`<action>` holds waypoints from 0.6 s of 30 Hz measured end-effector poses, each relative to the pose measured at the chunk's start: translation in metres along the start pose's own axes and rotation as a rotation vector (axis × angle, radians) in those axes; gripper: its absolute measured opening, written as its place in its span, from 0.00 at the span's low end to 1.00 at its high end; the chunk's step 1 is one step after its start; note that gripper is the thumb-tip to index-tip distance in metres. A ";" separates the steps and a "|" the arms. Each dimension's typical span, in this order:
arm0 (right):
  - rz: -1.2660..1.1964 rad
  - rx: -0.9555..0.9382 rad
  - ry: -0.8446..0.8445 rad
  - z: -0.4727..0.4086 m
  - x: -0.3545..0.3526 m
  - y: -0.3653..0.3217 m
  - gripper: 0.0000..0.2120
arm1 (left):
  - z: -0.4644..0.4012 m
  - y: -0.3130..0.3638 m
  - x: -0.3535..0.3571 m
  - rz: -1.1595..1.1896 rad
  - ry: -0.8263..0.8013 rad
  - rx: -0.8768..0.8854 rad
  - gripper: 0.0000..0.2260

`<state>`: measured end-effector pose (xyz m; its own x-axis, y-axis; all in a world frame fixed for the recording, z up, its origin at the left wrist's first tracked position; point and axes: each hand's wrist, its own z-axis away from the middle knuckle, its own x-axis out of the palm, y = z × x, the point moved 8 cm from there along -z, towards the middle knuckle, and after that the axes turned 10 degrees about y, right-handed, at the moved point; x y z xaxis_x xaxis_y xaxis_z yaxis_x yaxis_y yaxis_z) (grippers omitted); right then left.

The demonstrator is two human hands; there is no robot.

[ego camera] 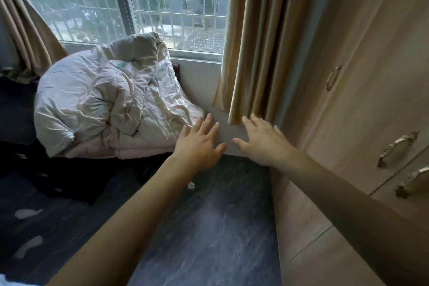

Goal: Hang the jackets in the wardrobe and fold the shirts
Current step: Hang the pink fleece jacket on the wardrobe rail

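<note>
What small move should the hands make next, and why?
Probably the right hand should swing to the wardrobe and take a door handle. Both it and the left hand are open and hold nothing, no jacket or shirt is in view, and the doors look closed.

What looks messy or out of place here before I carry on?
The pale quilt lies crumpled in a heap under the window, and a small white scrap sits on the dark floor.

Both hands (199, 146) spread, apparently empty, near wardrobe (362, 90).
</note>
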<state>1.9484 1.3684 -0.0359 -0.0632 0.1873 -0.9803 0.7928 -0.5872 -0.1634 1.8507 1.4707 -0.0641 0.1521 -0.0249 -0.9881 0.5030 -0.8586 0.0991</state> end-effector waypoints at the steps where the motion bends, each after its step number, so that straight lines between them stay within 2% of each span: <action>1: -0.004 0.003 0.008 -0.013 0.000 -0.001 0.35 | -0.013 -0.006 0.000 -0.009 0.000 0.004 0.31; 18: -0.039 -0.037 -0.020 -0.176 0.045 -0.028 0.33 | -0.130 -0.106 0.016 -0.012 0.014 -0.092 0.31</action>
<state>2.0302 1.5316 -0.0559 -0.1065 0.1935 -0.9753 0.8114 -0.5500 -0.1977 1.9106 1.6276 -0.0755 0.1569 -0.0071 -0.9876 0.5807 -0.8082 0.0981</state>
